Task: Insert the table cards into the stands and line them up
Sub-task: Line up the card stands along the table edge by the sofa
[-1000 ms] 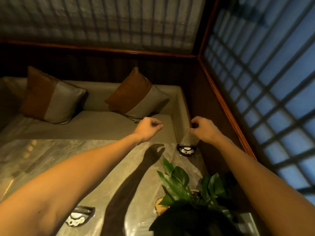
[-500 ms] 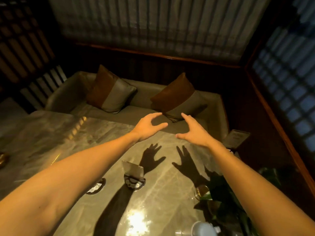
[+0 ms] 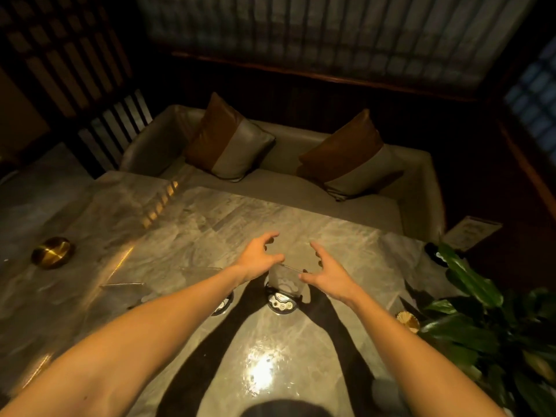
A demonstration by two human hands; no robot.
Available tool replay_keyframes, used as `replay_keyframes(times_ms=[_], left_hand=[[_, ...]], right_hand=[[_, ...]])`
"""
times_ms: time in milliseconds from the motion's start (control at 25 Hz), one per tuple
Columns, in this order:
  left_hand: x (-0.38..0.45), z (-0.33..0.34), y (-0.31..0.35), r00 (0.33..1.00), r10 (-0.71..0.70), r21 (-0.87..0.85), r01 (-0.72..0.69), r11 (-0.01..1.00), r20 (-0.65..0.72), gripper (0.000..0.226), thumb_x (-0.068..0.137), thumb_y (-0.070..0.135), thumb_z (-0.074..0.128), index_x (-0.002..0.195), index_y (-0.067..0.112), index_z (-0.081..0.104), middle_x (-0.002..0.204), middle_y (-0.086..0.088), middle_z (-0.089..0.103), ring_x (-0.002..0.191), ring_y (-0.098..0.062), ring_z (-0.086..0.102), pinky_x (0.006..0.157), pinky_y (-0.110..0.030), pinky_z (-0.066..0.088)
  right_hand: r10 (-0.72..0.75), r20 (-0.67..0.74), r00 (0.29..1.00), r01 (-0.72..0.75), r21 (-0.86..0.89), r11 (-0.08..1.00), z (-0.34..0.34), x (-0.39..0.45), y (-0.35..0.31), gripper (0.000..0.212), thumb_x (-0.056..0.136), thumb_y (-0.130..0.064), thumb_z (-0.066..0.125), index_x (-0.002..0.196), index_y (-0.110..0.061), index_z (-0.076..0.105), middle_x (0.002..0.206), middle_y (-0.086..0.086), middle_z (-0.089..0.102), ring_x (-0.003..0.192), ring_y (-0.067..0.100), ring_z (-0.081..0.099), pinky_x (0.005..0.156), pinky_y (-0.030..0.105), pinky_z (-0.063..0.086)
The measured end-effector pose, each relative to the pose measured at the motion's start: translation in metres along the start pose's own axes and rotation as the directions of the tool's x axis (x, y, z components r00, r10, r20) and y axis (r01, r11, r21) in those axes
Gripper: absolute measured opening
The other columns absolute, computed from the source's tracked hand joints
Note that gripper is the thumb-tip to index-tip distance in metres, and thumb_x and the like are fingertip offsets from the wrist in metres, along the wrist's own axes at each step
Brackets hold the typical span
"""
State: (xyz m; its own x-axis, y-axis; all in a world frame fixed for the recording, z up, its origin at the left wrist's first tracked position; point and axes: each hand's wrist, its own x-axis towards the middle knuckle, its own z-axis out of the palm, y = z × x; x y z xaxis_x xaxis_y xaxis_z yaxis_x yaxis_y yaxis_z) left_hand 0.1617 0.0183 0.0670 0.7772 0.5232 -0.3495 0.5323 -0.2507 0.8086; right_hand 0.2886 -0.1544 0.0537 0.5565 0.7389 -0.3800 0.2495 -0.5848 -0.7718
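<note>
A clear table card [image 3: 285, 280] stands upright in a round dark stand [image 3: 281, 301] on the marble table [image 3: 192, 236]. My left hand [image 3: 258, 257] hovers at the card's left top corner and my right hand [image 3: 328, 273] at its right edge, both with fingers spread and curled; whether they touch it is unclear. A second round stand [image 3: 223, 303] lies partly under my left forearm, with no card visible in it. At the far right edge, another card [image 3: 471, 231] stands in its stand [image 3: 437, 254].
A gold bowl [image 3: 51, 251] sits at the table's left. A leafy plant [image 3: 481, 320] fills the right front corner, with a small gold dish [image 3: 407, 319] beside it. Behind the table is a beige bench [image 3: 288, 182] with two cushions. Clear sheets lie flat on the table at left [image 3: 122, 285].
My hands came down from above the table's far edge and closed in on the card in the middle stand. The view tilted downward and to the left.
</note>
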Motion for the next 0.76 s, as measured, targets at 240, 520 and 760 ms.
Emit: replay_keyframes(times_ms=[240, 520, 760], left_hand=[[0.006, 0.021, -0.033, 0.994, -0.031, 0.030, 0.028, 0.999, 0.102, 0.057, 0.082, 0.006, 0.071, 0.136, 0.017, 0.056, 0.131, -0.003, 0.060, 0.113, -0.018, 0.061, 0.097, -0.029, 0.050], [0.015, 0.030, -0.047, 0.999, 0.004, 0.114, -0.008, 0.993, 0.035, 0.015, 0.087, 0.008, 0.071, 0.101, 0.012, 0.071, 0.092, 0.002, 0.066, 0.088, -0.014, 0.060, 0.075, -0.022, 0.043], [0.024, 0.026, -0.032, 0.998, 0.029, 0.011, -0.030, 1.000, 0.061, 0.013, 0.088, 0.015, 0.075, 0.079, 0.013, 0.065, 0.067, 0.004, 0.067, 0.063, -0.002, 0.066, 0.056, -0.008, 0.047]], right_hand=[[0.034, 0.000, 0.999, -0.034, 0.006, 0.999, 0.030, 0.000, 0.018, 0.058, 0.087, -0.011, 0.074, 0.140, -0.019, 0.054, 0.130, 0.006, 0.061, 0.110, 0.020, 0.063, 0.093, 0.033, 0.054], [0.065, -0.095, 0.993, -0.065, 0.004, 0.998, 0.047, 0.008, 0.033, 0.015, 0.090, -0.008, 0.066, 0.097, -0.021, 0.070, 0.087, -0.001, 0.070, 0.077, 0.015, 0.063, 0.070, 0.026, 0.048], [0.124, -0.128, 0.984, -0.103, 0.161, 0.982, 0.014, 0.005, 0.019, 0.019, 0.098, -0.010, 0.058, 0.106, -0.020, 0.072, 0.098, -0.003, 0.076, 0.082, 0.009, 0.068, 0.058, 0.010, 0.048]])
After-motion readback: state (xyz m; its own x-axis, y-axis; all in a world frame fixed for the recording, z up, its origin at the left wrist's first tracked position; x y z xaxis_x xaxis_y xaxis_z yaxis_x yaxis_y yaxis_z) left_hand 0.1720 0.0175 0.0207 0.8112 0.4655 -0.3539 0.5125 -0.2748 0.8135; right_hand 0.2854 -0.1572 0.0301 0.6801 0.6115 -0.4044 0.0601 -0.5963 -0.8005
